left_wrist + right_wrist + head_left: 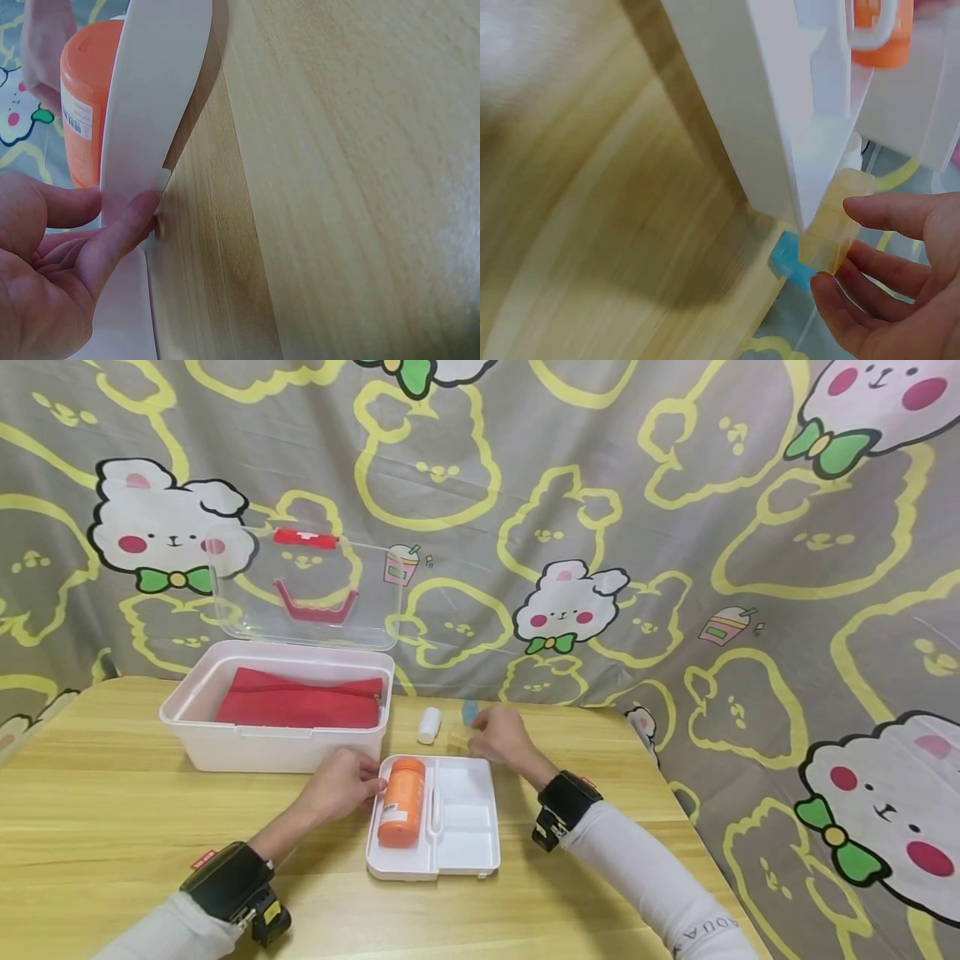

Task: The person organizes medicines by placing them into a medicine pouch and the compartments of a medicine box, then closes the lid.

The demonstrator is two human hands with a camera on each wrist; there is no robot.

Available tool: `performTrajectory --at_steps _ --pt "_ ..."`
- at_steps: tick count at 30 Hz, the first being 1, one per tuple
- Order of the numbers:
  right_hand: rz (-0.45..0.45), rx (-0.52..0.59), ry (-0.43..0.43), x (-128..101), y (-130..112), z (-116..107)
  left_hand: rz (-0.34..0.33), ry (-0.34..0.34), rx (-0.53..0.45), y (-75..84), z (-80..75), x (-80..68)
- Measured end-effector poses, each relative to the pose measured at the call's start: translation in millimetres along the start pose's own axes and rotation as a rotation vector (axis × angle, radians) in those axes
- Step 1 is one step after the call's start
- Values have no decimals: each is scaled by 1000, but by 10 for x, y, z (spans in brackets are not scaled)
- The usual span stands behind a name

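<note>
left hand [341,785] pinches the white tray's [465,852] edge; right hand [501,737] grips a yellowish vial [832,225] just beyond it.

Head view high, facing down; both wrist views close, sharing the white tray [465,827] edge.

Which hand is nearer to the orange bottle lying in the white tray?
Left. The left hand holds the tray's left edge, right beside the orange bottle. The right hand is beyond the tray's far right corner, pinching a small yellowish container.
</note>
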State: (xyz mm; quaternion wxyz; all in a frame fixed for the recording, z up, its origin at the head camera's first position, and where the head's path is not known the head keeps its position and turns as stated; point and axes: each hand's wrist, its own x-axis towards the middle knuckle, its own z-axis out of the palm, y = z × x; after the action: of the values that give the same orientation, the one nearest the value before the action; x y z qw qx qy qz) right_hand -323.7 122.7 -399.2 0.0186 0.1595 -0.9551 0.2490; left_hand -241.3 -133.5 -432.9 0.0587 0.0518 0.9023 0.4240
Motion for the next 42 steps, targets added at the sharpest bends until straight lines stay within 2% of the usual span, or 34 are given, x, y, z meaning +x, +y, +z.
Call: performTrajectory --at_steps 5,12,16,19,25,33,42 --pt "-48 7 12 -126 -69 -33 6 -1 -2 5 -5 8" --pt "-40 12 14 -307 -158 -98 22 -8 -16 20 -7 -6" --pt "-40 14 -27 -465 -193 -129 2 -15 -26 27 -1 -5" --pt "-75 11 -53 -576 -203 -146 -7 -17 -27 31 -4 1" --pt "-116 -20 -135 -738 -230 -204 20 -15 -21 26 -21 -6" --pt "-164 -53 -276 -917 -276 -183 9 -19 -28 15 -24 8" --pt "-167 -45 -340 -1030 -293 -136 11 -19 -12 7 -14 2"
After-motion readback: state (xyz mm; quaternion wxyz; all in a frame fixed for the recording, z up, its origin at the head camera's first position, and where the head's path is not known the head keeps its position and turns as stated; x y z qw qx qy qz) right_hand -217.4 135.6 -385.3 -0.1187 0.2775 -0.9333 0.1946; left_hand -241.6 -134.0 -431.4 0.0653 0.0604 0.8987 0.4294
